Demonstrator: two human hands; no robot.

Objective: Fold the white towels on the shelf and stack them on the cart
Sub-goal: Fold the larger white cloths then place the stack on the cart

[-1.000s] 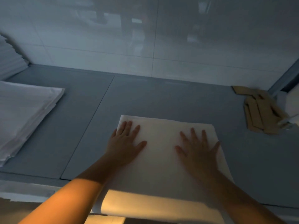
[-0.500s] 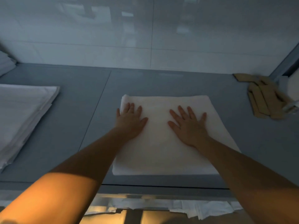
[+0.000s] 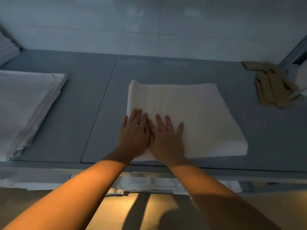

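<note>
Grey shelf (image 3: 166, 72), dim bluish light, glossy white tiled wall behind. One folded white towel (image 3: 191, 117) lies square near the shelf's front edge, several layers showing at its left and front borders. Left hand (image 3: 134, 131) and right hand (image 3: 167, 138) both lie flat on the towel's near-left part, fingers straight and spread, thumbs side by side and touching or nearly so. Neither hand's grip is closed on anything; palms only press the cloth.

Stack of flat white linen (image 3: 28, 103) sits well apart to the left on the same shelf. Brown cardboard strips (image 3: 269, 87) lie at the far right corner. No cart identifiable in view.

Handling judgement: towel is soft and limp, light, not fragile, and likely to slide easily on the smooth shelf. Layers will slump or fan open if lifted by one corner. Best hold is probably from both sides, fingers slipped under the bottom layer and thumbs on top, or one flat palm beneath and one above, keeping the bundle level for the carry.
</note>
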